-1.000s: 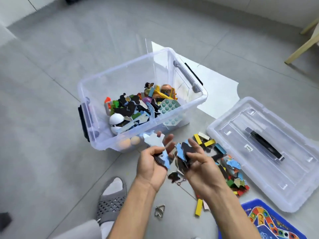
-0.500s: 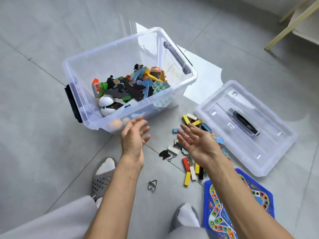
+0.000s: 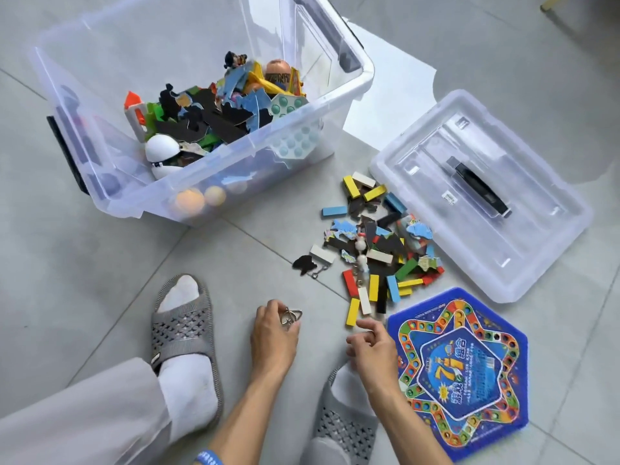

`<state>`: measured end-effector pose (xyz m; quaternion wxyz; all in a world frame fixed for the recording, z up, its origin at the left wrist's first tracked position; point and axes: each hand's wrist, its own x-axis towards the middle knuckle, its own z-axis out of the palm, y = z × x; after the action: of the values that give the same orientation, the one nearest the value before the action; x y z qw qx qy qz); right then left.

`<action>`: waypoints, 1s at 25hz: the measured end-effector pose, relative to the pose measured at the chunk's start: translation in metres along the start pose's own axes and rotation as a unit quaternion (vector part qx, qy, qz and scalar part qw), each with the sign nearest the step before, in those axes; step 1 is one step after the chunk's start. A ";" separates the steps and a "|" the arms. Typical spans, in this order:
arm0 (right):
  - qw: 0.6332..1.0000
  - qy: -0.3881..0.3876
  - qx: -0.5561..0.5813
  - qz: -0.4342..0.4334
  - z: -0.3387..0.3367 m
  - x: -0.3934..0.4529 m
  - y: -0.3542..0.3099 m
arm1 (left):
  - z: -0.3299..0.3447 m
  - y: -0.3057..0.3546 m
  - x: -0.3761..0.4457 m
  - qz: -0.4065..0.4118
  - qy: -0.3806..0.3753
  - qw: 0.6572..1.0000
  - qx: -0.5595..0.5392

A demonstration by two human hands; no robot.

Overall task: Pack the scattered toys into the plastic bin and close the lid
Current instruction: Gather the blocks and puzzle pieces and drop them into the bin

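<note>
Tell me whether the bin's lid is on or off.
Off. The lid lies flat on the floor to the right of the open plastic bin, handle up.

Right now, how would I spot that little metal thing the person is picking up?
Start at the clear bin, then drop to the bare floor between the two grey slippers. There the left hand pinches a wire puzzle, silver loops linked together. It is the only bare metal there; the nearby blocks are painted.

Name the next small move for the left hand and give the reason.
Probably lift the metal wire puzzle and carry it to the clear plastic bin. The left hand already pinches it just above the floor, the bin is open, and its lid lies aside.
</note>
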<state>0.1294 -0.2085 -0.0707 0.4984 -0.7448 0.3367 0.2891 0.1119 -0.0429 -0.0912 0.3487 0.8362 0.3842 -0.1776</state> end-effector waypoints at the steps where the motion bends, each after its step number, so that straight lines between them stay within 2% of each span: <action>1: 0.999 -0.008 -0.027 -0.020 0.003 0.002 0.000 | 0.003 0.008 0.006 0.008 -0.005 1.000 -0.003; 6: 0.976 -0.011 -0.161 -0.146 0.007 0.017 -0.018 | 0.008 0.034 0.027 0.056 -0.041 0.997 0.031; 10: 0.915 0.064 -0.270 -0.293 0.012 0.038 -0.051 | 0.013 0.036 0.021 0.119 -0.021 0.991 0.060; 12: 0.895 0.102 -0.315 -0.299 0.006 0.054 -0.060 | 0.017 0.040 0.017 0.170 -0.019 0.980 0.097; 14: 0.875 0.108 -0.364 -0.300 0.000 0.064 -0.057 | 0.020 0.045 0.018 0.211 -0.021 0.969 0.124; 19: 0.825 0.120 -0.430 -0.346 0.003 0.074 -0.050 | 0.026 0.052 0.035 0.254 -0.055 0.955 0.139; 21: 0.807 0.121 -0.455 -0.356 0.006 0.077 -0.052 | 0.025 0.053 0.040 0.256 -0.073 0.958 0.109; 25: 0.818 0.104 -0.470 -0.313 0.006 0.078 -0.058 | 0.025 0.051 0.042 0.183 -0.078 0.980 0.031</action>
<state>0.2221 -0.2036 -0.1008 0.1132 -0.9795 -0.0421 0.1614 0.1773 -0.0626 -0.1098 0.3785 0.8861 0.1909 -0.1873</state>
